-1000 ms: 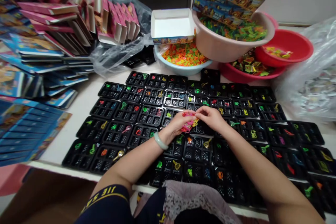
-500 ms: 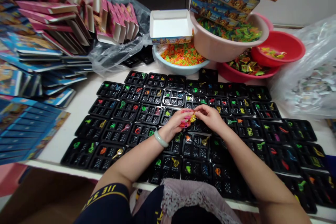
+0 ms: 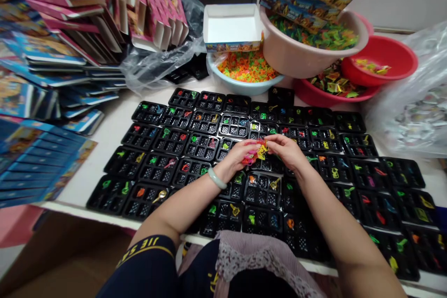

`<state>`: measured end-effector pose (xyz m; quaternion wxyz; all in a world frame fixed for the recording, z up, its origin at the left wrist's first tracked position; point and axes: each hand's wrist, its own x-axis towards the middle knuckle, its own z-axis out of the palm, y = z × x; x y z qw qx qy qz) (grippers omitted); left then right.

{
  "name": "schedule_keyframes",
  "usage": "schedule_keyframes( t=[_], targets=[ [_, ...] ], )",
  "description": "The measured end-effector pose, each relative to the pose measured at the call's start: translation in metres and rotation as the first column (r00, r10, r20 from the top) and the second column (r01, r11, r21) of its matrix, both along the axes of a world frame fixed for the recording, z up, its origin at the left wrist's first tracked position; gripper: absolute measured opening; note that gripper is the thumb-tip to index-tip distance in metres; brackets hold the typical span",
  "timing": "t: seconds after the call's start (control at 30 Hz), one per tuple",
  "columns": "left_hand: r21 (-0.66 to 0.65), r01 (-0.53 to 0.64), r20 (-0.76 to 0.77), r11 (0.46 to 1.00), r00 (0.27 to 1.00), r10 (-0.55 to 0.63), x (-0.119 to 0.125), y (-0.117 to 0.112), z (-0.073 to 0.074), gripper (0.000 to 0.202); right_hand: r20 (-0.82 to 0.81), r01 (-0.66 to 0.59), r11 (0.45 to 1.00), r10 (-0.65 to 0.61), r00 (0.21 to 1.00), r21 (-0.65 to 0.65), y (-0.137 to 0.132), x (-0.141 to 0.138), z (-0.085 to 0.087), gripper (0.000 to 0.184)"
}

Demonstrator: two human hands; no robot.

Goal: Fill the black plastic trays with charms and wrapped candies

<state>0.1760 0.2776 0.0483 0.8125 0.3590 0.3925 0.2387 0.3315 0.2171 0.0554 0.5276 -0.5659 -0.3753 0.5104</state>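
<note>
My left hand [image 3: 240, 154], with a pale bangle [image 3: 217, 179] on its wrist, is closed around a bunch of small plastic toy pieces [image 3: 257, 152] in pink, yellow and orange. The fingertips of my right hand [image 3: 284, 149] pinch at the bunch's right side; the exact piece between them is too small to make out. Both hands hover over the middle of many black compartment trays [image 3: 262, 191]. Most trays hold one or two small coloured pieces, such as a yellow one [image 3: 274, 184] just below my hands.
Behind the trays stand a light blue basin [image 3: 244, 84] of orange and green pieces, a pink basin [image 3: 293, 63] and a red bowl [image 3: 391, 60]. An open white box [image 3: 232, 25] rests on the blue basin. Blue boxes [image 3: 38, 163] are stacked left; a plastic bag [image 3: 412, 116] lies right.
The view has shifted slightly, so the trays sit a little further right. My right hand's fingers have moved along the bunch, and more yellow pieces show between my hands.
</note>
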Motion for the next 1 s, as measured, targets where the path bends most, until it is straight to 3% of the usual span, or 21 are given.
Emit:
schedule_keyframes(
  t=[0.1,0.2,0.3,0.4,0.5,0.53,0.6,0.67,0.73,0.87,0.93,1.0],
  targets=[
    [-0.013,-0.067,0.017,0.998,0.998,0.067,-0.004,0.003,0.002,0.028,0.056,0.092,0.995,-0.094,0.994,0.036,0.004,0.008,-0.005,0.033],
    [-0.012,-0.079,0.012,0.997,0.997,0.079,-0.012,0.005,0.006,0.029,0.359,0.144,0.974,-0.200,0.912,0.176,0.014,0.017,-0.012,0.023],
    [0.002,-0.073,-0.031,0.997,0.997,0.073,-0.020,0.004,0.011,0.031,0.602,0.093,0.978,-0.190,0.776,0.189,0.029,0.021,-0.019,0.016],
    [0.003,-0.071,-0.041,0.997,0.997,0.071,-0.025,0.000,0.013,0.032,0.700,0.072,0.990,-0.137,0.701,0.121,0.040,0.020,-0.023,0.015],
    [-0.001,-0.086,-0.012,0.996,0.996,0.086,-0.026,-0.006,0.012,0.031,0.745,0.043,0.981,-0.172,0.644,0.189,0.036,0.014,-0.019,0.015],
    [-0.003,-0.092,-0.001,0.996,0.996,0.092,-0.026,-0.007,0.011,0.031,0.735,0.024,0.975,-0.183,0.653,0.221,0.030,0.011,-0.016,0.015],
    [-0.007,-0.103,0.020,0.995,0.994,0.104,-0.025,-0.011,0.011,0.030,0.647,-0.021,0.978,-0.121,0.753,0.207,0.014,0.000,-0.010,0.018],
    [-0.013,-0.122,0.043,0.992,0.992,0.122,-0.023,-0.015,0.010,0.029,0.455,-0.091,0.992,0.041,0.890,0.088,-0.005,-0.015,-0.006,0.023],
    [-0.013,-0.148,0.066,0.989,0.987,0.148,-0.021,-0.021,0.008,0.029,0.226,-0.118,0.993,0.118,0.967,-0.013,-0.023,-0.030,-0.004,0.030],
    [0.007,-0.159,0.077,0.987,0.984,0.158,-0.020,-0.031,0.004,0.028,-0.012,-0.033,0.997,0.033,0.999,-0.063,-0.046,-0.042,-0.006,0.036],
    [0.008,-0.136,0.083,0.991,0.987,0.134,-0.022,-0.034,0.004,0.029,-0.022,-0.022,0.997,0.021,1.000,-0.076,-0.052,-0.035,-0.008,0.035],
    [0.005,-0.111,0.083,0.994,0.990,0.110,-0.027,-0.034,0.005,0.031,0.074,0.008,0.999,-0.004,0.997,-0.047,-0.055,-0.022,-0.010,0.031]
  ],
)
